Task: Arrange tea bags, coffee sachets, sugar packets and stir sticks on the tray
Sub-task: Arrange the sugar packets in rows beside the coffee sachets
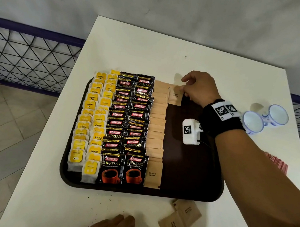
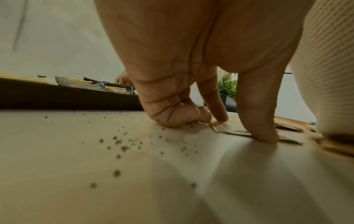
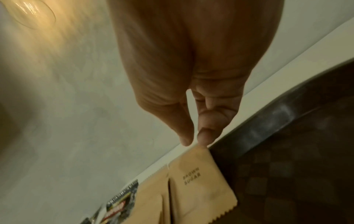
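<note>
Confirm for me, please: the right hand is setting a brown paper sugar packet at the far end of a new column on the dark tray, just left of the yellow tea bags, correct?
Not quite. The right hand pinches the brown paper sugar packet at the far end of the dark tray, but just right of the existing sugar packet column; the yellow tea bags fill the opposite, left side. The head view shows it.

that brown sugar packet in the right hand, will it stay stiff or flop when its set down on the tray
Likely light and only slightly floppy: the right hand lifts the brown sugar packet by one corner and it hangs nearly flat. Its paper looks matte, so it probably won't slide on the tray. A flat packet like this shouldn't roll.
</note>
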Tool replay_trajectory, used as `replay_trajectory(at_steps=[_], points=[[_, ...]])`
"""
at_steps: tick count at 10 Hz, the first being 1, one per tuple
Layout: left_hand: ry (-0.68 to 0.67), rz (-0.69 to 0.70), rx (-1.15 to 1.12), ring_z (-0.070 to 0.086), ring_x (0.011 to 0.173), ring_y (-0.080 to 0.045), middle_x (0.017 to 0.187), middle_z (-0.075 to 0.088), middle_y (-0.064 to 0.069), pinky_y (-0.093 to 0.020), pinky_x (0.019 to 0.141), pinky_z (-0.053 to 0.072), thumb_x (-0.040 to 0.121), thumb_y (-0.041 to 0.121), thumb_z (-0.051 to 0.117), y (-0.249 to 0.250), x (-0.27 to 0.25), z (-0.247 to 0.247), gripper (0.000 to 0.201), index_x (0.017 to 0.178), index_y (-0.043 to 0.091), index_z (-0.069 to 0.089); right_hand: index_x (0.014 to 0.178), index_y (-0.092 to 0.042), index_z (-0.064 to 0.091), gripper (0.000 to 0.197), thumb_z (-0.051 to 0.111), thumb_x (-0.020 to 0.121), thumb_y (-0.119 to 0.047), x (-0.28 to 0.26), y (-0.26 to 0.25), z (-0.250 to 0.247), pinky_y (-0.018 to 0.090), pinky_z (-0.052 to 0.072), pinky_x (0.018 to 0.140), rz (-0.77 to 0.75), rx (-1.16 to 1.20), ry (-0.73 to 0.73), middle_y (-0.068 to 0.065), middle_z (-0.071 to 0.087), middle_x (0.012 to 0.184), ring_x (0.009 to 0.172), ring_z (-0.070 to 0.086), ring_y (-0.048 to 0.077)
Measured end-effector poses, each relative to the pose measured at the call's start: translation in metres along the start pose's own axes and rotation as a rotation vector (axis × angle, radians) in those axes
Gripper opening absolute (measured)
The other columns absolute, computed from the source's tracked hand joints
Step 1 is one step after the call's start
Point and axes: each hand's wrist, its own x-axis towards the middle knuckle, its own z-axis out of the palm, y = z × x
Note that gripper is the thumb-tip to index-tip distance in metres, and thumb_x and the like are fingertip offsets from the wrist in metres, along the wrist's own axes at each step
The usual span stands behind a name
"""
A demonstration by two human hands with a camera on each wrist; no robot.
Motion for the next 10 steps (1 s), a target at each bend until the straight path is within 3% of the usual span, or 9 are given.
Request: replay_trajectory(at_steps=[1, 2, 3, 4, 5, 7, 8, 9, 10], points=[[-0.045, -0.115, 0.299, 0.05, 0.063, 0.008, 0.104, 0.058, 0.011, -0.015, 0.054, 0.052, 0.087, 0.058, 0.057, 0.018, -0.007, 0.004, 0.013, 0.099, 0.054, 0.058, 0.091, -0.023, 0.068, 0.014, 0.071, 0.08, -0.016, -0.032, 0.003, -0.012, 0.031, 0.053, 0.067, -0.007, 0.093, 0.059, 0.001, 0.067, 0.084, 0.076, 0.069, 0.024], [0.182, -0.011, 0.246, 0.053, 0.063, 0.004, 0.09, 0.052, 0.016, -0.007, 0.047, 0.044, 0.082, 0.058, 0.054, 0.052, -0.013, -0.016, 0.018, 0.08, 0.041, 0.062, 0.094, -0.017, 0.068, 0.01, 0.072, 0.085, -0.012, -0.099, 0.012, -0.019, 0.02, 0.045, 0.05, 0.01, 0.214, 0.014, 0.001, 0.066, 0.071, 0.059, 0.066, 0.015], [0.262, -0.033, 0.327, 0.054, 0.075, 0.001, 0.101, 0.048, 0.014, -0.01, 0.053, 0.045, 0.073, 0.043, 0.066, 0.063, -0.024, -0.029, 0.014, 0.086, 0.04, 0.062, 0.095, -0.012, 0.069, 0.009, 0.073, 0.088, -0.01, -0.178, 0.03, -0.02, 0.022, 0.046, 0.045, 0.056, 0.282, -0.096, 0.008, 0.067, 0.07, 0.054, 0.061, 0.009], [0.205, -0.106, 0.195, 0.053, 0.095, -0.012, 0.116, 0.044, 0.009, -0.027, 0.068, 0.051, 0.08, 0.027, 0.06, 0.068, -0.028, -0.028, 0.024, 0.103, 0.033, 0.057, 0.094, -0.019, 0.071, 0.013, 0.077, 0.084, -0.014, -0.249, 0.055, -0.025, 0.023, 0.048, 0.05, 0.143, 0.328, -0.135, 0.003, 0.071, 0.079, 0.065, 0.067, 0.013], [0.3, -0.16, 0.164, 0.056, 0.096, -0.015, 0.117, 0.043, 0.009, -0.025, 0.067, 0.052, 0.082, 0.028, 0.066, 0.077, -0.031, -0.025, 0.026, 0.107, 0.031, 0.056, 0.101, -0.032, 0.07, 0.029, 0.084, 0.077, -0.025, -0.304, 0.077, -0.028, 0.014, 0.047, 0.063, 0.145, 0.248, -0.199, -0.011, 0.069, 0.097, 0.078, 0.068, 0.01], [0.347, -0.148, 0.221, 0.049, 0.113, -0.019, 0.136, 0.043, 0.003, -0.036, 0.087, 0.054, 0.066, 0.046, 0.081, 0.103, -0.019, -0.011, 0.07, 0.128, 0.031, 0.053, 0.136, -0.042, 0.047, 0.082, 0.087, 0.065, -0.051, -0.365, 0.105, -0.03, 0.011, 0.045, 0.073, 0.044, -0.005, -0.41, -0.02, 0.044, 0.123, 0.096, 0.057, 0.0], [0.356, -0.2, 0.277, 0.046, 0.12, -0.025, 0.144, 0.036, -0.002, -0.041, 0.086, 0.057, 0.065, 0.047, 0.081, 0.109, -0.012, 0.001, 0.084, 0.139, 0.03, 0.045, 0.146, -0.039, 0.033, 0.105, 0.09, 0.059, -0.054, -0.385, 0.111, -0.029, 0.014, 0.047, 0.082, 0.022, -0.076, -0.506, -0.019, 0.029, 0.13, 0.101, 0.052, 0.002], [0.382, -0.247, 0.328, 0.045, 0.122, -0.028, 0.144, 0.036, -0.005, -0.043, 0.082, 0.059, 0.064, 0.043, 0.086, 0.112, -0.009, 0.007, 0.089, 0.141, 0.026, 0.044, 0.153, -0.04, 0.016, 0.125, 0.09, 0.054, -0.054, -0.402, 0.113, -0.024, 0.029, 0.052, 0.091, -0.067, -0.15, -0.585, -0.018, 0.017, 0.137, 0.12, 0.042, 0.01], [0.4, -0.246, 0.296, 0.045, 0.12, -0.028, 0.141, 0.037, -0.005, -0.04, 0.084, 0.058, 0.067, 0.036, 0.089, 0.115, -0.007, 0.011, 0.085, 0.141, 0.024, 0.046, 0.151, -0.048, 0.004, 0.125, 0.084, 0.055, -0.049, -0.414, 0.113, -0.014, 0.028, 0.054, 0.079, -0.175, -0.234, -0.62, -0.012, 0.011, 0.146, 0.127, 0.03, 0.016]])
